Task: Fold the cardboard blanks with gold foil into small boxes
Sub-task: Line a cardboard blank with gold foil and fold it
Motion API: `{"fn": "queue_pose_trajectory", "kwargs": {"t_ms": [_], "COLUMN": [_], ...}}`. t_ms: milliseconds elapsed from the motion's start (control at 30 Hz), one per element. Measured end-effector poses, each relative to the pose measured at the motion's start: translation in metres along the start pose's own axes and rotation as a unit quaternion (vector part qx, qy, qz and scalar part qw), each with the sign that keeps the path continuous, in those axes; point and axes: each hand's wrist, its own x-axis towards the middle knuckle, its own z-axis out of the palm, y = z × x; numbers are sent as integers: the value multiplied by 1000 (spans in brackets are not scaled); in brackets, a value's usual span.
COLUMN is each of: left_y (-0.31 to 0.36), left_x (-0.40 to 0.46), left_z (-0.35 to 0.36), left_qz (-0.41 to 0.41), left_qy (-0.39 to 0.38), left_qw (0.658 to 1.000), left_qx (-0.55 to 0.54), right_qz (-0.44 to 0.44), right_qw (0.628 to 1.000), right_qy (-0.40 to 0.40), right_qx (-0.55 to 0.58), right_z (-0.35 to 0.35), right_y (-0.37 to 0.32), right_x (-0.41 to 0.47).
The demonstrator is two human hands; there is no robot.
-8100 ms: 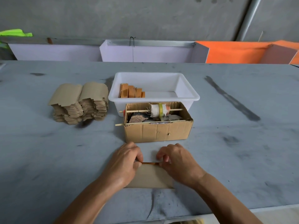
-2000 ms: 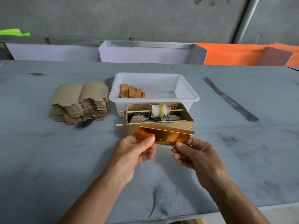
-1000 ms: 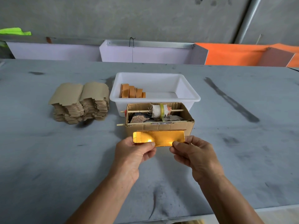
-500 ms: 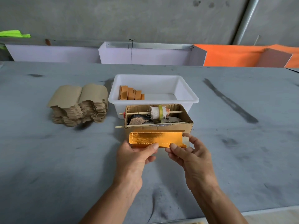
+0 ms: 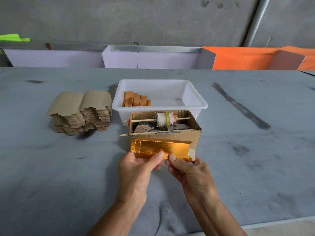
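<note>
Far to the left of the hands lay a stack of cardboard blanks [image 5: 80,112]. The left hand [image 5: 136,169] pinched the lower edge of the gold foil blank [image 5: 158,147], which stood just above its thumb. The right hand [image 5: 189,174] pinched the same edge, just beside the left.

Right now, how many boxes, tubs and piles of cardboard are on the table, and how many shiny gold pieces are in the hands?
Open cardboard box: 1
White plastic tub: 1
Piles of brown cardboard blanks: 2, side by side
Gold foil blank, held by both hands: 1
Total: 5
</note>
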Motion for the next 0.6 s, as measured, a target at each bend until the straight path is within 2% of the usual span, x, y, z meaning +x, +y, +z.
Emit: {"fn": "queue_pose_trajectory", "kwargs": {"t_ms": [167, 333, 500, 600], "left_y": [-2, 0, 4, 4], "left_x": [0, 1, 5, 6], "left_z": [-9, -18, -25, -27], "left_qz": [-57, -98, -120, -104], "left_qy": [-25, -55, -94, -103], "left_qw": [997, 993, 988, 989], "left_qx": [-46, -39, -28, -25], "right_qz": [28, 32, 34, 33], "right_qw": [999, 999, 998, 999], "right_qy": [-19, -42, -41, -32], "right_qx": [15, 14, 16, 13], "right_z": [-10, -15, -18, -19], "right_y": [2, 2, 2, -1], "right_x": [-1, -1, -2, -1]}}
